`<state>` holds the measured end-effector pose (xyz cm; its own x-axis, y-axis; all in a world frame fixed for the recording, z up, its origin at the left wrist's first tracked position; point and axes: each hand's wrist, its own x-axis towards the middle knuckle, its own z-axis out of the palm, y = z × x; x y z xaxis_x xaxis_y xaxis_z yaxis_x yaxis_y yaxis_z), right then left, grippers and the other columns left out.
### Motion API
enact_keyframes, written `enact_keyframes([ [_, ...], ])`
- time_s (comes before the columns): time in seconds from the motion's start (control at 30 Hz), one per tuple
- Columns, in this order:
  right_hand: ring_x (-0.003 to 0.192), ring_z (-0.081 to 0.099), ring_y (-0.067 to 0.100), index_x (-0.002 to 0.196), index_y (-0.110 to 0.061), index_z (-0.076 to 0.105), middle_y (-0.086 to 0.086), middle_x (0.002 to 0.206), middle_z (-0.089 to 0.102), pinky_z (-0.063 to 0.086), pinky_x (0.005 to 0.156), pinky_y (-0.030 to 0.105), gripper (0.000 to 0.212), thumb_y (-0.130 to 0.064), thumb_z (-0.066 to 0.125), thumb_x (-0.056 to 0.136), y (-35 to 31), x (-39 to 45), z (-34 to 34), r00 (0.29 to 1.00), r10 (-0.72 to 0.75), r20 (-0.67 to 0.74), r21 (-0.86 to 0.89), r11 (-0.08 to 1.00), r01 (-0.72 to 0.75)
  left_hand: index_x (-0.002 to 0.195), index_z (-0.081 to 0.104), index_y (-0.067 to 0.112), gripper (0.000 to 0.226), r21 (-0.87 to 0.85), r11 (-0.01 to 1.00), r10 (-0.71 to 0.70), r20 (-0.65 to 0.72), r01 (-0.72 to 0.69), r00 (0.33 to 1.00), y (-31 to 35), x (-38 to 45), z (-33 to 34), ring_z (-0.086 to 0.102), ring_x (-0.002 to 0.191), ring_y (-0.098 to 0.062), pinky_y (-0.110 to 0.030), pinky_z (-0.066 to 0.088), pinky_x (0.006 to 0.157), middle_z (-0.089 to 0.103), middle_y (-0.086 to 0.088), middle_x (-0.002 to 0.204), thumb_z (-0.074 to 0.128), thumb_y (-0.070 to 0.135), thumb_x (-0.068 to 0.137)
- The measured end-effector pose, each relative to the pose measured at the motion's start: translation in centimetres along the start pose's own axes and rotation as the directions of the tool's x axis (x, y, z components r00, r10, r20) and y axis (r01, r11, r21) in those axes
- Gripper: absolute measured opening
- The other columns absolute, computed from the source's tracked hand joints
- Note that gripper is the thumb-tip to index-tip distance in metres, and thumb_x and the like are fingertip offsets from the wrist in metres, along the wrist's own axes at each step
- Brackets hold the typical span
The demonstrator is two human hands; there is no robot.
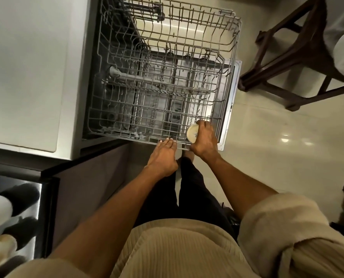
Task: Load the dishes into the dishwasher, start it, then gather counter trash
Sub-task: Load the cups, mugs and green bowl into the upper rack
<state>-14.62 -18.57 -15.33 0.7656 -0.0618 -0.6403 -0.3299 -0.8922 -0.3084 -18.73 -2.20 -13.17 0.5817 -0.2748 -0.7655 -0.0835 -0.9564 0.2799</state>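
below, the dishwasher (226, 101) stands open, with 2 wire racks pulled out over its door: the upper rack (187, 27) farther from the person and the lower rack (139, 109) nearer. the right hand (204, 140) has its fingers curled round a small cream cup (192, 132), held on its side at the near right corner of the lower rack, its open mouth facing left. the left hand (163, 157) rests on the near rim of that same rack, fingers fairly straight and laid over the wire, holding nothing. both hands sit close together, just apart. a white counter (26, 73) lies to the left of the dishwasher, and a dark wooden chair (287, 57) stands on the pale floor (277, 147) to the right. dishes (0, 215) lie in a sink at the lower left.
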Motion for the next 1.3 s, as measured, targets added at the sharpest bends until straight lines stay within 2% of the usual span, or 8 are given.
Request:
enact_keyframes([
  [0.17, 0.126, 0.045, 0.03, 0.138, -0.016, 0.039, 0.009, 0.135, 0.045, 0.052, 0.096, 0.044, 0.099, -0.016, 0.096, 0.058, 0.1, 0.3, 0.1, 0.999, 0.029, 0.02, 0.005, 1.0, -0.029, 0.159, 0.017, 0.006, 0.077, -0.013, 1.0, -0.004, 0.001, 0.004, 1.0, 0.1, 0.0, -0.1, 0.008, 0.155, -0.022, -0.04, 0.004, 0.127, 0.015, -0.011, 0.167, 0.052, 0.025, 0.093],
  [0.33, 0.121, 0.052, 0.035, 0.141, -0.018, 0.038, 0.013, 0.133, 0.046, 0.053, 0.097, 0.047, 0.098, -0.016, 0.093, 0.06, 0.7, 0.0, 0.1, 0.999, 0.036, 0.03, 0.104, 0.994, -0.039, 0.159, 0.017, 0.006, 0.078, -0.017, 1.0, -0.002, -0.001, 0.002, 1.0, 0.2, -0.2, -0.1, 0.008, 0.155, -0.023, -0.04, 0.005, 0.126, 0.015, -0.012, 0.167, 0.053, 0.026, 0.092],
  [0.53, 0.12, 0.054, 0.038, 0.154, -0.022, 0.029, 0.017, 0.134, 0.044, 0.05, 0.097, 0.045, 0.101, -0.02, 0.088, 0.071, 0.7, -0.2, 0.3, 0.998, 0.043, 0.056, 0.073, 0.996, -0.047, 0.159, 0.019, 0.006, 0.078, -0.025, 1.0, -0.012, -0.001, 0.012, 1.0, 0.3, -0.1, -0.1, 0.009, 0.155, -0.022, -0.039, 0.005, 0.126, 0.016, -0.011, 0.167, 0.053, 0.027, 0.091],
  [0.7, 0.115, 0.058, 0.036, 0.15, -0.023, 0.036, 0.015, 0.127, 0.047, 0.054, 0.094, 0.042, 0.093, -0.013, 0.087, 0.073, 0.7, -0.2, 0.3, 0.997, 0.073, 0.039, 0.082, 0.994, -0.076, 0.158, 0.02, 0.006, 0.077, -0.025, 1.0, -0.005, -0.016, 0.005, 1.0, 0.2, -0.2, 0.1, 0.01, 0.155, -0.022, -0.04, 0.004, 0.127, 0.017, -0.012, 0.166, 0.053, 0.027, 0.092],
  [0.83, 0.121, 0.054, 0.037, 0.151, -0.023, 0.036, 0.016, 0.129, 0.048, 0.053, 0.099, 0.044, 0.096, -0.014, 0.089, 0.071, 0.9, -0.2, 0.4, 0.994, 0.098, 0.039, 0.077, 0.992, -0.101, 0.158, 0.02, 0.006, 0.077, -0.029, 1.0, -0.008, -0.016, 0.007, 1.0, 0.2, -0.2, 0.1, 0.009, 0.155, -0.023, -0.04, 0.004, 0.127, 0.017, -0.012, 0.166, 0.053, 0.026, 0.092],
  [1.0, 0.121, 0.053, 0.037, 0.155, -0.024, 0.03, 0.016, 0.13, 0.046, 0.051, 0.099, 0.043, 0.102, -0.013, 0.088, 0.072, 1.1, 0.0, 0.3, 0.993, 0.093, 0.076, 0.067, 0.993, -0.098, 0.158, 0.02, 0.006, 0.077, -0.019, 1.0, -0.017, -0.011, 0.017, 1.0, 0.4, -0.1, 0.0, 0.009, 0.155, -0.022, -0.04, 0.004, 0.126, 0.017, -0.011, 0.166, 0.053, 0.028, 0.092],
  [1.17, 0.13, 0.045, 0.04, 0.159, -0.026, 0.019, 0.018, 0.139, 0.039, 0.047, 0.107, 0.049, 0.11, -0.012, 0.087, 0.073, 1.1, 0.5, 0.1, 0.982, 0.098, 0.16, 0.069, 0.991, -0.11, 0.158, 0.021, 0.006, 0.077, -0.028, 0.999, -0.023, -0.016, 0.023, 1.0, 0.4, -0.2, 0.0, 0.01, 0.155, -0.023, -0.04, 0.004, 0.127, 0.02, -0.012, 0.166, 0.054, 0.027, 0.091],
  [1.3, 0.141, 0.035, 0.039, 0.162, -0.024, 0.012, 0.017, 0.153, 0.031, 0.04, 0.115, 0.05, 0.114, -0.017, 0.086, 0.075, 1.4, -0.1, -0.2, 0.983, 0.096, 0.157, 0.063, 0.992, -0.107, 0.157, 0.023, 0.005, 0.077, -0.034, 0.999, -0.029, -0.021, 0.029, 0.999, 0.5, -0.2, -0.2, 0.012, 0.154, -0.023, -0.039, 0.004, 0.126, 0.021, -0.012, 0.165, 0.054, 0.026, 0.091],
])
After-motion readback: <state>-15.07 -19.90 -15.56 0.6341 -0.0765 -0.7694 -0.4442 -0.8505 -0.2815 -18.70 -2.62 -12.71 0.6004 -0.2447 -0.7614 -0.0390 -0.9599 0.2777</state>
